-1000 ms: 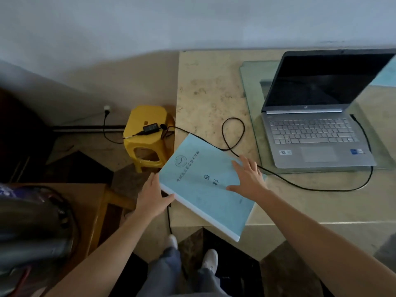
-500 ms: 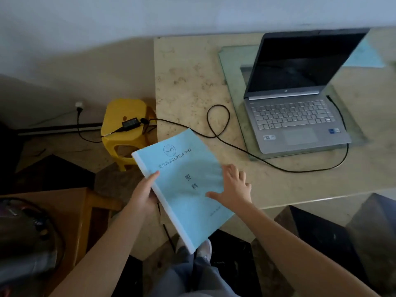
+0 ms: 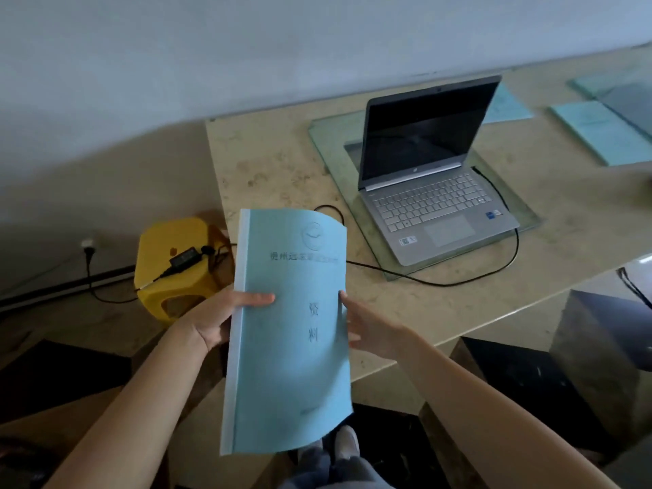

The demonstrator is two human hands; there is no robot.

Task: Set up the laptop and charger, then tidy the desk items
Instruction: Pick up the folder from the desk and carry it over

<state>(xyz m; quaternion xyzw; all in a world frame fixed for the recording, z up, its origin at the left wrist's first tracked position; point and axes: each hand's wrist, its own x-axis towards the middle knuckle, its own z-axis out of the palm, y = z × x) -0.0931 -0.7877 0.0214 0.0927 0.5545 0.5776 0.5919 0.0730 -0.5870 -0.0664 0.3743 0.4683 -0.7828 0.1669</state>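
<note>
A light blue bound booklet (image 3: 289,347) is held upright in the air in front of the desk's near corner. My left hand (image 3: 218,317) grips its spine edge, thumb across the cover. My right hand (image 3: 367,328) holds the opposite edge, fingers behind it. The silver laptop (image 3: 430,192) stands open, screen dark, on a glass sheet (image 3: 328,142) on the beige stone desk (image 3: 268,171). A black charger cable (image 3: 458,282) runs from the laptop's right side along the desk front to the power brick (image 3: 183,257) on a yellow stool (image 3: 165,248).
Two more light blue booklets (image 3: 603,132) lie on the desk to the right of the laptop, one partly behind its screen. A wall socket with a plug (image 3: 86,245) sits low on the left wall. My shoes show below the booklet.
The booklet has been lifted off the desk corner and turned upright, toward me. My right hand shifted from flat on the cover to gripping its right edge. The view swung right.
</note>
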